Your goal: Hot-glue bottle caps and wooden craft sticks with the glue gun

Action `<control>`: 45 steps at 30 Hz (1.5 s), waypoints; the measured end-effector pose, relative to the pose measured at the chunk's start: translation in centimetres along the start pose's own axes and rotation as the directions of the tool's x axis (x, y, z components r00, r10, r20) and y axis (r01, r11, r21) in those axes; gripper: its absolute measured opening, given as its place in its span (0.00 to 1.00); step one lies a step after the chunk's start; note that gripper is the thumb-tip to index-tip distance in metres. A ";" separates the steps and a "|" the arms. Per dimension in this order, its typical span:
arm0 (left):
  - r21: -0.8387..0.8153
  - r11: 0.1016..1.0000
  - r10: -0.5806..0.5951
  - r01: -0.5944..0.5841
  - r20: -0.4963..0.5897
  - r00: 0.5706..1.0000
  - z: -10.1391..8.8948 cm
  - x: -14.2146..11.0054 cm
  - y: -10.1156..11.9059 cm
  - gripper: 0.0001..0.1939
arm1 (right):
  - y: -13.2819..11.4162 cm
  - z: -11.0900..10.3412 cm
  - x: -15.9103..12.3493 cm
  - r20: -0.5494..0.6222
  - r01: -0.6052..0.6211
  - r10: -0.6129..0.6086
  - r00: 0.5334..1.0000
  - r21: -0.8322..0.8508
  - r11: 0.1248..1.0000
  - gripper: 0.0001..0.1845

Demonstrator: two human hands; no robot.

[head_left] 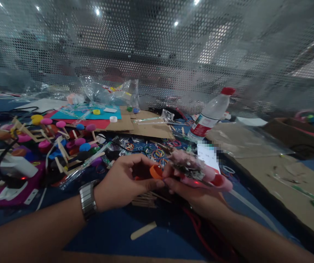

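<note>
My left hand [128,179], a metal watch [88,200] on its wrist, pinches an orange bottle cap [156,171] between thumb and fingers. Close against it, my right hand [186,190] is wrapped round a pink hot glue gun [205,173] with dark and whitish grime on its body and a small red light. A pale translucent stick [252,210] runs from behind the gun to the lower right. The fingertips of both hands meet near the cap, and the gun's nozzle is hidden. Below lie a bundle of wooden craft sticks [145,200] and one loose craft stick [143,231].
At left, stick-and-cap pieces [61,146] are heaped beside a purple power strip [14,191] with a white plug. Behind are coloured paper sheets [85,112], cardboard [151,124], rubber bands [159,153] and a tilted red-capped bottle [211,113]. A cardboard box [296,137] stands at right.
</note>
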State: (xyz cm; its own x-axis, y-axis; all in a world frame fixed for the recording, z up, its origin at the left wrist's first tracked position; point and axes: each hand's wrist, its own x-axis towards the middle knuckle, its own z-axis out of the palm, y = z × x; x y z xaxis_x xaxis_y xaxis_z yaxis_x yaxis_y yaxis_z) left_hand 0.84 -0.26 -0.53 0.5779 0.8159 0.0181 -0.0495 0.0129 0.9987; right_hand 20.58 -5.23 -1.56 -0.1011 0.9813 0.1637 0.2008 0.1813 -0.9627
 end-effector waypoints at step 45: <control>-0.050 0.971 0.223 -0.235 -0.170 0.960 -0.6 -0.1 0.8 0.21 | 0.9 -0.9 -0.7 -0.085 0.192 -0.205 0.975 -0.135 0.972 0.09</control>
State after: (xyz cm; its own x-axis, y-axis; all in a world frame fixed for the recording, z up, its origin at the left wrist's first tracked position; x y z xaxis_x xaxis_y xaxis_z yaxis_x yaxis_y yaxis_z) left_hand 0.25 -0.03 0.28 0.4047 0.8844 0.2323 -0.2242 -0.1503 0.9629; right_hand 21.68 -5.71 -2.35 -0.0572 0.9253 0.3749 0.3071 0.3736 -0.8753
